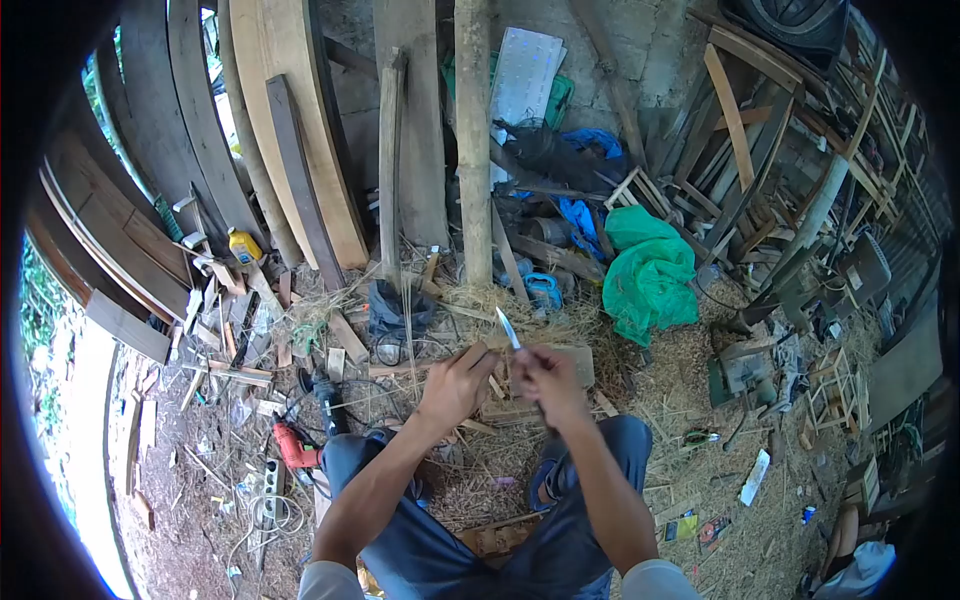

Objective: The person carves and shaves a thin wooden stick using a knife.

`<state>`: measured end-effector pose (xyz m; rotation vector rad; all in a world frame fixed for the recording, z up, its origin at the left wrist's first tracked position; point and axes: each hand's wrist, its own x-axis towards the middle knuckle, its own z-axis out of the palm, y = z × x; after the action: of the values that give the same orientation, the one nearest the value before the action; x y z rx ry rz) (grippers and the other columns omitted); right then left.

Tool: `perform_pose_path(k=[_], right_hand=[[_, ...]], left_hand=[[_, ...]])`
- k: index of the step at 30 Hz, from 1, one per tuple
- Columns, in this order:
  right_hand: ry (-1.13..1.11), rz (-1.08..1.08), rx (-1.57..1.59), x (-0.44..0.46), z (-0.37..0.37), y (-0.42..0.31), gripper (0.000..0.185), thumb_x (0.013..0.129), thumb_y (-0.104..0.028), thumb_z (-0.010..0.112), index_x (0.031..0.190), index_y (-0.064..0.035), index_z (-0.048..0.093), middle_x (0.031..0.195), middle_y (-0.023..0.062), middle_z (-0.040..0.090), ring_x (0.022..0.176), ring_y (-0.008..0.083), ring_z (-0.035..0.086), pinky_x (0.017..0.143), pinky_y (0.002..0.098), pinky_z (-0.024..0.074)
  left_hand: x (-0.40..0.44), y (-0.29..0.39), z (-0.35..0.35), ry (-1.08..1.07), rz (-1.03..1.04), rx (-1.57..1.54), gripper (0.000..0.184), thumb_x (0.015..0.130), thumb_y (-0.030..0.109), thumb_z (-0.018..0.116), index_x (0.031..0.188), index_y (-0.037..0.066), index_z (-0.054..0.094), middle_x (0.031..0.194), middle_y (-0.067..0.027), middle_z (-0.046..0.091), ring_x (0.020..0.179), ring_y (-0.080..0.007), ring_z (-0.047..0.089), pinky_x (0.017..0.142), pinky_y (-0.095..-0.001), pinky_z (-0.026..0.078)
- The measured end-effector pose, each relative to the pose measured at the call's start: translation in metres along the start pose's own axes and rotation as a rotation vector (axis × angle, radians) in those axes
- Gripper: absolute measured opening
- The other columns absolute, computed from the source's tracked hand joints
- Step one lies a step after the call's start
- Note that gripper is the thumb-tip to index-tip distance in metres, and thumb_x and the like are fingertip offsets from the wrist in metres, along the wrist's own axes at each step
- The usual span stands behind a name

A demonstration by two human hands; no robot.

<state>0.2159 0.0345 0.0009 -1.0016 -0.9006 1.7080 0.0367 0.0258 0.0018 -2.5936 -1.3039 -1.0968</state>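
My right hand [552, 385] is closed around the handle of a knife [508, 328], whose bright blade points up and away from me. To its left, my left hand [455, 388] is closed with fingers bent down; what lies in them is hidden. The two hands are close together but apart, above the space between my knees. Behind the right hand lies a pale wooden block [580, 366]. Thin pale strips [408, 315] rise beside my left hand, in front of a black plastic bag [398, 312]; whether the hand touches them I cannot tell.
Shavings and offcuts litter the ground. A red power tool [292, 443], an angle grinder [326, 395] and a power strip [270, 492] with cords lie left. Boards [300, 130] and a pole [473, 150] stand ahead. A green sack [648, 275] lies right, a yellow bottle [243, 246] far left.
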Motion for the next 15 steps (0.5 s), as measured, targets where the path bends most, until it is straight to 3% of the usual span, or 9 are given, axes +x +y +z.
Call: perform_pose_path(k=[3, 5, 12, 15], right_hand=[[0.012, -0.019, 0.005, 0.001, -0.004, -0.003, 0.013, 0.093, -0.012, 0.060, 0.092, 0.0008, 0.061, 0.069, 0.0008, 0.055, 0.047, 0.0038, 0.036, 0.042, 0.0214, 0.0259], [0.051, -0.027, 0.012, 0.000, -0.002, -0.005, 0.016, 0.093, -0.008, 0.058, 0.102, 0.0047, 0.062, 0.066, 0.0031, 0.055, 0.046, 0.0044, 0.037, 0.040, 0.0214, 0.0262], [0.090, -0.085, -0.019, 0.011, -0.022, -0.001, 0.018, 0.092, -0.012, 0.061, 0.102, 0.0029, 0.064, 0.069, 0.0015, 0.056, 0.048, 0.0040, 0.039, 0.040, 0.0203, 0.0257], [0.205, -0.192, 0.026, 0.010, -0.043, -0.016, 0.020, 0.091, -0.015, 0.062, 0.101, 0.0020, 0.064, 0.070, 0.0007, 0.056, 0.048, 0.0037, 0.039, 0.040, 0.0198, 0.0254]], left_hand=[[0.000, 0.002, 0.004, -0.010, -0.032, -0.029, 0.020, 0.078, 0.001, 0.063, 0.097, 0.007, 0.065, 0.080, -0.0078, 0.054, 0.067, -0.0281, 0.061, 0.055, -0.0380, 0.050], [0.001, 0.002, 0.005, -0.007, -0.038, -0.042, 0.020, 0.078, 0.002, 0.064, 0.097, 0.008, 0.065, 0.079, -0.0076, 0.054, 0.067, -0.0281, 0.061, 0.055, -0.0381, 0.050], [0.004, 0.003, 0.001, 0.003, -0.093, -0.045, 0.017, 0.080, 0.003, 0.064, 0.097, 0.007, 0.065, 0.079, -0.0078, 0.055, 0.066, -0.0288, 0.061, 0.055, -0.0388, 0.050], [-0.002, -0.004, -0.004, 0.022, -0.107, -0.109, 0.016, 0.081, 0.005, 0.064, 0.096, 0.007, 0.065, 0.081, -0.0083, 0.055, 0.067, -0.0292, 0.061, 0.055, -0.0389, 0.051]])
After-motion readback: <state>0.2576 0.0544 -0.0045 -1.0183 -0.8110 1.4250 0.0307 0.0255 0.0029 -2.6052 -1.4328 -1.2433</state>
